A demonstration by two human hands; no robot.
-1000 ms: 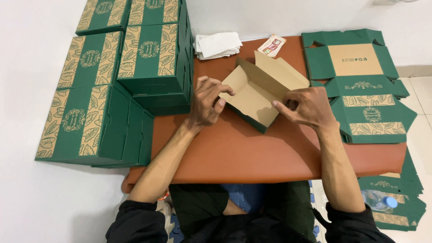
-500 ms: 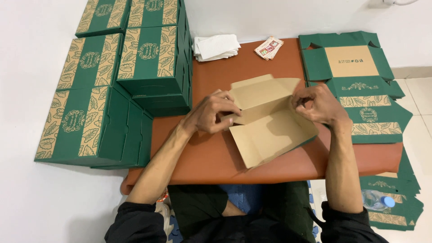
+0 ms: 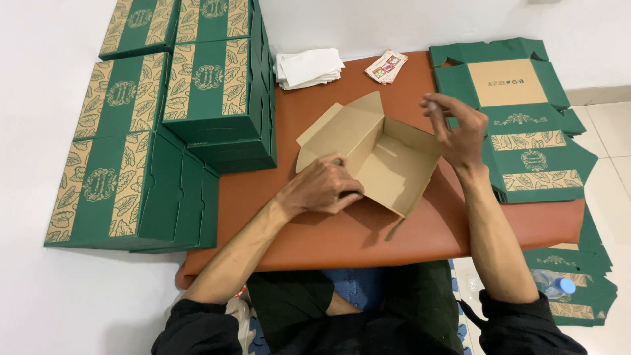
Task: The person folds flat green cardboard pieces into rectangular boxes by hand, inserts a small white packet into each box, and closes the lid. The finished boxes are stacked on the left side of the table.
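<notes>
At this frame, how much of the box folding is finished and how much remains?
Done: folded green boxes stand stacked at the left. In hand: a half-formed box, brown inside up, lies on the orange table; the left hand presses its near-left corner, the right hand hovers open over its right wall. Left: flat blanks piled at the right, more on the floor.
</notes>
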